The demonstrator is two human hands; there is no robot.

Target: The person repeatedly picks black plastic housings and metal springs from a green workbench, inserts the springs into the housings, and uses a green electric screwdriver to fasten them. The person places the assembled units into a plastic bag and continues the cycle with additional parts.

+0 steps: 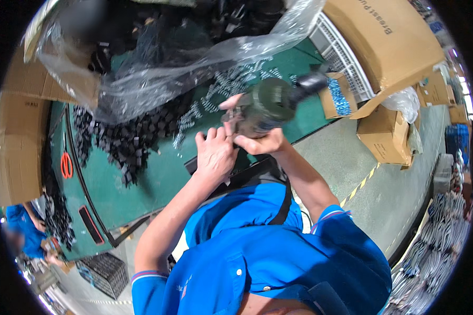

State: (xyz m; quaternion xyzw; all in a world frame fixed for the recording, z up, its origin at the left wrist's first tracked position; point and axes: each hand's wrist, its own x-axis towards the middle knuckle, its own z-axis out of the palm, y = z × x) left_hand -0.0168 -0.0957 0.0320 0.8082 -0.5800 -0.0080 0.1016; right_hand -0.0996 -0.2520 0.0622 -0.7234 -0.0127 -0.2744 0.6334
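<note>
A dark green, round-bodied machine (270, 102) with a black handle (310, 84) stands over the near right of the green table, smeared by motion. Below its metal front my two hands meet. My left hand (215, 153) is closed, its fingers bent and their tips close against the metal. My right hand (265, 142) comes in from the right with its thumb pointing left; its other fingers are mostly hidden by the machine. What lies between the fingertips is too small and covered to make out. Small silvery springs (228, 84) lie scattered just beyond.
Small black parts (131, 136) are heaped left of my hands. A clear plastic bag (136, 100) of black pieces lies across the back. Orange-handled scissors (67, 165) rest at the left. Cardboard boxes (383, 134) stand at right; another person (23, 228) is at far left.
</note>
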